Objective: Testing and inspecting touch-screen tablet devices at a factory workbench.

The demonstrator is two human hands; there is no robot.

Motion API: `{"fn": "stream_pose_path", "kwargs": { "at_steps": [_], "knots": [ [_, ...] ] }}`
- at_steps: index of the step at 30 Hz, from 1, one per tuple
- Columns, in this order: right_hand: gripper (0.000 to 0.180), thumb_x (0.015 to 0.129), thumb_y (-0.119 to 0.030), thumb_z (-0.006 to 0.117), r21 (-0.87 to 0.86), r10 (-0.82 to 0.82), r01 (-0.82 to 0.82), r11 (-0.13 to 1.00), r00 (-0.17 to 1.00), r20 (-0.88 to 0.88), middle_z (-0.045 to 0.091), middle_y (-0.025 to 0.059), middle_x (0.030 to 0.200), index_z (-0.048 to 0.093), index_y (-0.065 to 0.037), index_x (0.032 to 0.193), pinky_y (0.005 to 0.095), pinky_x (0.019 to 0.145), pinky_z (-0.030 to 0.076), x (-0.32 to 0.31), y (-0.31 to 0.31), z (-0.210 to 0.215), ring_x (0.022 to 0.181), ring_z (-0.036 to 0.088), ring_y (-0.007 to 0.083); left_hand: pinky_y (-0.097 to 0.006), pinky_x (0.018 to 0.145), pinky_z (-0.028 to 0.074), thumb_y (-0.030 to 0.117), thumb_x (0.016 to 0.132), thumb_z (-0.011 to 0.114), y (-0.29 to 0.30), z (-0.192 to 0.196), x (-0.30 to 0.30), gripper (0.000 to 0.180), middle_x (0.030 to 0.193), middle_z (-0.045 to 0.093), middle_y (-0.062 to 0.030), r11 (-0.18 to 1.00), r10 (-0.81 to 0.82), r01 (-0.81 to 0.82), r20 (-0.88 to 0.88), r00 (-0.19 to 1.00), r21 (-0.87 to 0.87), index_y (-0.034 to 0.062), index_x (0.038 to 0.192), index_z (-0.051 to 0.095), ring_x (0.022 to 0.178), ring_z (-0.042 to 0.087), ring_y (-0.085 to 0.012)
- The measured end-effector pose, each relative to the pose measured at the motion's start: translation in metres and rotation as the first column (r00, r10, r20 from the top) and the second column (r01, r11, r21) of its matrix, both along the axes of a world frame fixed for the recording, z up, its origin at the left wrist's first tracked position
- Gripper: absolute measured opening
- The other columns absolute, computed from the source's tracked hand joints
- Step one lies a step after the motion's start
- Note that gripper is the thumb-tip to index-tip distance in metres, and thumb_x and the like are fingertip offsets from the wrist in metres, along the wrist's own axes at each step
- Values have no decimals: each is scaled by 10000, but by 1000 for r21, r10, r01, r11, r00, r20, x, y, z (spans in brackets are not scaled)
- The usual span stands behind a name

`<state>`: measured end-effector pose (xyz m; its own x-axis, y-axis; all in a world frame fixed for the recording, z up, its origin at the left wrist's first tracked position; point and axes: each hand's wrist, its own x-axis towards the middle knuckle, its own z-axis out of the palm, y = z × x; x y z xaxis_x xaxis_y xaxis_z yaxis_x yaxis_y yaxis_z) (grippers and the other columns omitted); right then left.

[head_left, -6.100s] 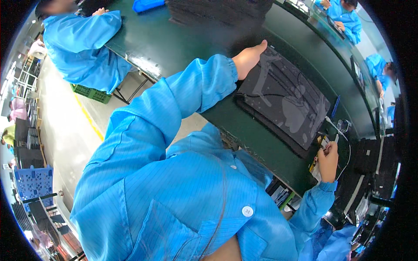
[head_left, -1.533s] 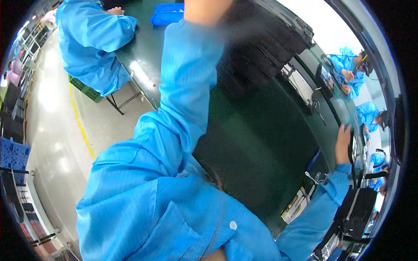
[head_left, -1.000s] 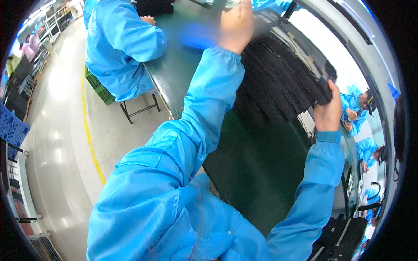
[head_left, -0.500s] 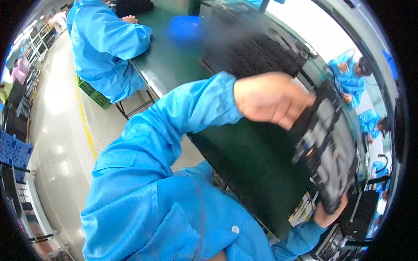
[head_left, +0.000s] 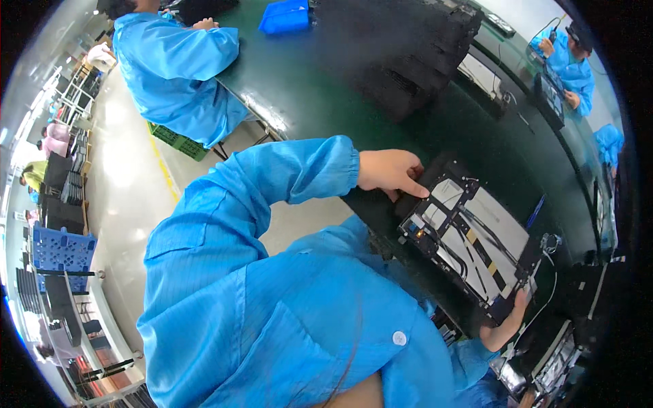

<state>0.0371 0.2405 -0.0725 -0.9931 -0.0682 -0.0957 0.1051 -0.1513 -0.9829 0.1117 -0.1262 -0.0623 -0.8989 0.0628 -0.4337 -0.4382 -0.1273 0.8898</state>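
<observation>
Left hand (head_left: 389,168) touches black device's (head_left: 495,219) corner, right hand (head_left: 503,329) its opposite end; fingers partly hidden, neither grip can be determined.

Leaning over a dark green table (head_left: 272,75) in a blue smock (head_left: 258,326). Touching with the left hand (head_left: 391,171) the upper left edge of a flat, black-framed device (head_left: 500,217), and with the right hand (head_left: 505,325) its lower right edge. Inside the frame, pale panels, black cables and a yellow-and-black strip (head_left: 484,258). Just beyond, to the right, a blue pen (head_left: 536,212). Farther off, a blue tray (head_left: 284,17) beside a broad dark stack (head_left: 401,61). At upper left, another person (head_left: 177,54), also in blue.
</observation>
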Motion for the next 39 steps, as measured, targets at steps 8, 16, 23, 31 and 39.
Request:
{"fn": "stream_pose_path", "kwargs": {
  "at_steps": [8, 16, 23, 31, 39],
  "knots": [
    [342, 835, -212, 498, -137, -10, 33, 990, 987, 161, 528, 98, 1133, 531, -22, 1117, 327, 868, 416, -3, 4, 9, 1029, 514, 199, -463, 1018, 262, 121, 767, 562, 2, 38, 13, 459, 1247, 438, -109, 302, -654, -622, -632, 417, -723, 140, 1214, 455, 1218, 359, -252],
    [533, 768, -164, 575, 602, 422, -143, 786, 835, -352, 341, 135, 1321, 396, -16, 1248, 380, 972, 329, -16, -21, 45, 1152, 411, 263, -351, 815, 484, 113, 833, 502, 18, 46, 5, 178, 990, 593, -126, 559, -764, -638, -627, -150, -529, 1, 926, 606, 932, 581, -253],
    [668, 553, -112, 717, 909, 881, -170, 381, 365, -301, 409, 152, 1239, 473, -55, 1172, 362, 942, 366, -12, -55, 93, 1128, 428, 293, -360, 819, 476, 93, 846, 450, 31, 56, 11, 190, 975, 590, -132, 530, -811, -679, -538, -231, -508, -10, 903, 600, 923, 578, -256],
    [536, 543, 25, 630, 882, 873, -257, 395, 405, -273, 516, 109, 974, 514, -31, 1064, 287, 710, 428, -8, -52, 99, 819, 513, 201, -377, 819, 476, 80, 837, 455, 45, 60, 12, 181, 967, 589, -149, 555, -797, -668, -547, -256, -495, -17, 867, 604, 915, 581, -278],
    [253, 662, -24, 611, 116, 815, -848, 517, 447, -369, 486, 23, 790, 468, -59, 868, 224, 593, 398, -44, -13, 83, 696, 477, 110, -341, 792, 484, 84, 802, 561, 32, 71, 18, 143, 979, 606, -123, 719, -628, -296, -771, 111, -629, 4, 905, 618, 909, 588, -255]
  ]
}}
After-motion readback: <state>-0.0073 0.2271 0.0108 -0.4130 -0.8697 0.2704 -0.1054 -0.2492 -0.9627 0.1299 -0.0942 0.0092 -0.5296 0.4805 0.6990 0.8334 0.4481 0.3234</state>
